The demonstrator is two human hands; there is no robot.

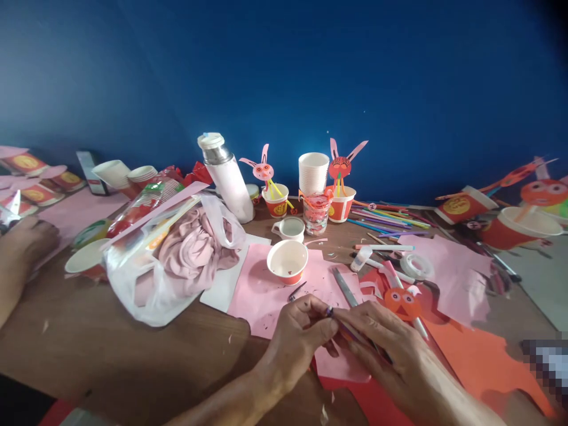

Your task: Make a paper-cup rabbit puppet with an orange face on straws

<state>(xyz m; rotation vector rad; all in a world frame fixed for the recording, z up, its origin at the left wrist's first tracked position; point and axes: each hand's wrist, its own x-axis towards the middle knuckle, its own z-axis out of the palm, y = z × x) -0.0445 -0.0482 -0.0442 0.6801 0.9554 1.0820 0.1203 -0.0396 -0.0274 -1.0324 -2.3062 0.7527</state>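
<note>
My left hand [297, 340] and my right hand [381, 343] meet low in the middle, over pink paper [266, 290] on the wooden table [89, 349]. Both pinch a thin pen-like stick [344, 324]; the left fingers close on its dark tip, the right fingers lie along its length. A red paper cup [287, 261] stands open just beyond my hands. To the right of it lies an orange paper face [402, 303] on a white stick.
A clear plastic bag [168, 260] with pink cloth fills the left. Behind stand a white flask [226, 176], stacked cups [313, 171], two bunny cup figures [275, 192], coloured pencils [386, 219] and a tape roll [416, 265]. Another person's hand [22, 248] rests far left. Orange paper [479, 355] lies right.
</note>
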